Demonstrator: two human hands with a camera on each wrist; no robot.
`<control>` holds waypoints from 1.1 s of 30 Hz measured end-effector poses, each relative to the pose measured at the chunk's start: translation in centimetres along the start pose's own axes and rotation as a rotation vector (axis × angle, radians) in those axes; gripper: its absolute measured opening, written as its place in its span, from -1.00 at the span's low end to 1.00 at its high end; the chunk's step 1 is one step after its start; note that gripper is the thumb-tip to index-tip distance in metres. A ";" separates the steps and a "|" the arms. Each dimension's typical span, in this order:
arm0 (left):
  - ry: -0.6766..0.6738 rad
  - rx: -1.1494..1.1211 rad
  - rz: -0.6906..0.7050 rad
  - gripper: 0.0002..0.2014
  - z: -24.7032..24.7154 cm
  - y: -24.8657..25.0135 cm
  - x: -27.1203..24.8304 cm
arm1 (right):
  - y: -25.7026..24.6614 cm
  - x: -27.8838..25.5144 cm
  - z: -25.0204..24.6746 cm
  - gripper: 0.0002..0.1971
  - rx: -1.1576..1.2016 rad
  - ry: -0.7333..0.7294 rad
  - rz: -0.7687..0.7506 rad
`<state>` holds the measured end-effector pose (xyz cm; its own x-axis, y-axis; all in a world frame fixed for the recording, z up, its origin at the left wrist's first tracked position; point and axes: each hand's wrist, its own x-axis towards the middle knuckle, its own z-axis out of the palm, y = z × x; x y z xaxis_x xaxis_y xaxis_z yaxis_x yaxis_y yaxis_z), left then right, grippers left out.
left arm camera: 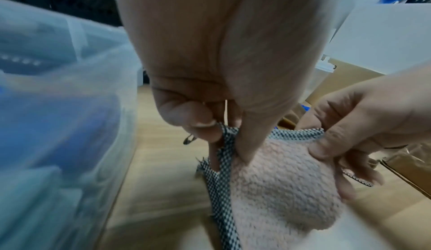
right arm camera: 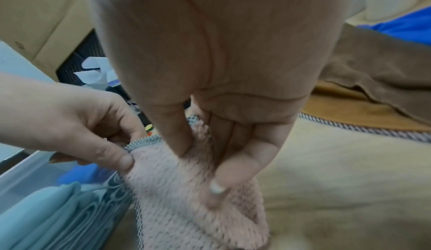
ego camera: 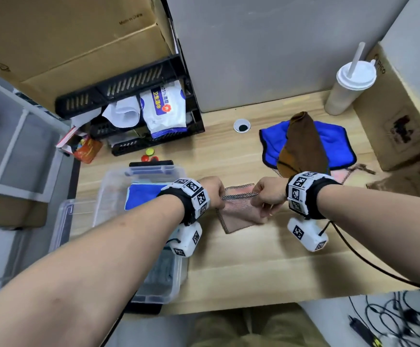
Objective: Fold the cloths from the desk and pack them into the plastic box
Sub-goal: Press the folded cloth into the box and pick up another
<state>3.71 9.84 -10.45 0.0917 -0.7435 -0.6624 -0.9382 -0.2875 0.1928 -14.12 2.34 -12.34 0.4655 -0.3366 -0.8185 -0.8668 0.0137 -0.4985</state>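
Note:
A small pink cloth (ego camera: pixel 239 212) with a black-and-white checked border lies folded on the wooden desk (ego camera: pixel 254 259), its far edge lifted. My left hand (ego camera: pixel 214 190) pinches that edge at its left end; my right hand (ego camera: pixel 266 194) pinches it at the right. The left wrist view shows the thumb and fingers of the left hand (left arm camera: pixel 224 139) on the checked hem, above the pink cloth (left arm camera: pixel 279 185). In the right wrist view, the right hand (right arm camera: pixel 200 154) holds the pink cloth (right arm camera: pixel 177 198). The clear plastic box (ego camera: pixel 108 196) stands to the left with a folded blue cloth (ego camera: pixel 141 196) inside.
A blue cloth (ego camera: pixel 334 141) with a brown cloth (ego camera: pixel 301 146) across it lies at the back right. Behind stand a lidded cup with straw (ego camera: pixel 349 88) and a cardboard box (ego camera: pixel 399 116). A black tray (ego camera: pixel 133 96) holds wipes. The box's lid (ego camera: pixel 63 221) lies left.

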 end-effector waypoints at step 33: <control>-0.214 0.203 0.259 -0.27 4.3 2.7 3.2 | 3.0 3.8 3.1 -0.16 -0.815 0.198 -0.383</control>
<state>0.07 9.31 -15.17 -0.2083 -0.6273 -0.7504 -0.9701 0.0347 0.2402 -14.39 3.98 -17.86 0.7725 -0.3371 -0.5381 -0.5529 -0.7739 -0.3089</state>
